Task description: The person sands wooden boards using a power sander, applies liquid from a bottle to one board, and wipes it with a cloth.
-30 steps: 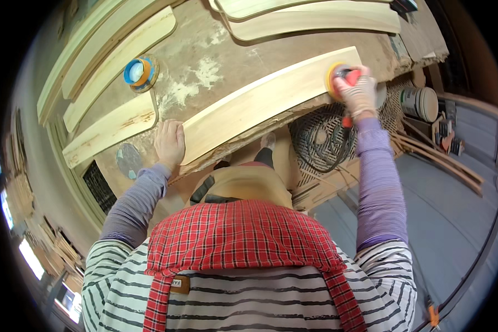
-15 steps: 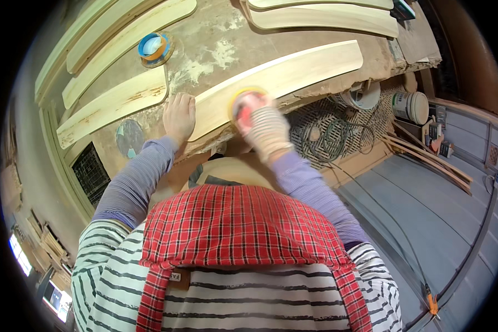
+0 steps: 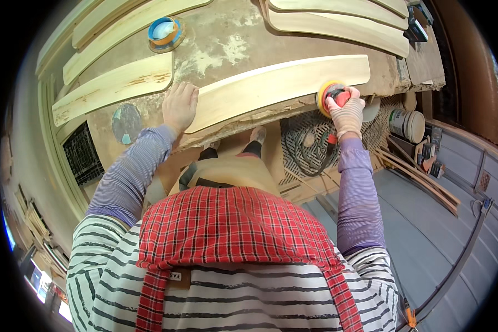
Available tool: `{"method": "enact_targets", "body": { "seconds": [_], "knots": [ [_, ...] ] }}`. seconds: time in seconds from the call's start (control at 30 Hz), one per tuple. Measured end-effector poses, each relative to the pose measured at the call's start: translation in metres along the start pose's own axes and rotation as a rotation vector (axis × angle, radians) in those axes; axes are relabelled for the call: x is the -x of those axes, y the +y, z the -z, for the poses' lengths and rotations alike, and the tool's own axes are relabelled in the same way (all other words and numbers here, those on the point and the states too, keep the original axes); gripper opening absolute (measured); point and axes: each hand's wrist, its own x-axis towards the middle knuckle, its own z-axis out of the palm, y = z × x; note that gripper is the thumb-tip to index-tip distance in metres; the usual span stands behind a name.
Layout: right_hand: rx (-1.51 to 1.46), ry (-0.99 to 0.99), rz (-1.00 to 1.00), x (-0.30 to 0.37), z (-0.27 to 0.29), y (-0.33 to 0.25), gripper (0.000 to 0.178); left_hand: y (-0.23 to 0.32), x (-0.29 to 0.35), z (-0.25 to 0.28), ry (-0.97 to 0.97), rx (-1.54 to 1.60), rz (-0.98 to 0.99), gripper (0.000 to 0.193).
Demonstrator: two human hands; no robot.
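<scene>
A long, pale, slightly curved wooden board [image 3: 276,86] lies along the front edge of the worn workbench [image 3: 216,33]. My left hand [image 3: 181,106] is closed at the board's left end, knuckles up; its fingertips are hidden. In a striped, light-coloured glove, my right hand [image 3: 348,115] grips a red and black random orbital sander [image 3: 323,97] with a yellow pad rim. The sander is at the board's near edge toward the right end, its pad seemingly tilted. Whether the pad touches the wood cannot be told.
Another board [image 3: 116,83] with brown marks lies left, near a round grey disc [image 3: 126,123] and a blue-and-orange tape roll [image 3: 165,32]. More boards [image 3: 337,27] lie at the back. Below right are a white bucket [image 3: 407,125], wood strips [image 3: 420,180] and a hose [image 3: 299,160].
My right hand has carried the sander rightward along the board, from near its middle to the near edge by the right end. My left hand stays at the left end.
</scene>
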Motion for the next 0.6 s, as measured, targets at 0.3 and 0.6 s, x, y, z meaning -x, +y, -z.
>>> {"method": "enact_targets", "body": {
  "seconds": [0.3,0.6],
  "knots": [
    [0.087,-0.297,0.294,0.054,-0.012,-0.068,0.06,0.0,0.002,0.001,-0.026,-0.013,0.028,0.014],
    [0.096,-0.36,0.276,0.069,-0.015,-0.109,0.049,0.002,0.003,-0.002,-0.053,-0.006,0.053,0.014]
  ]
}}
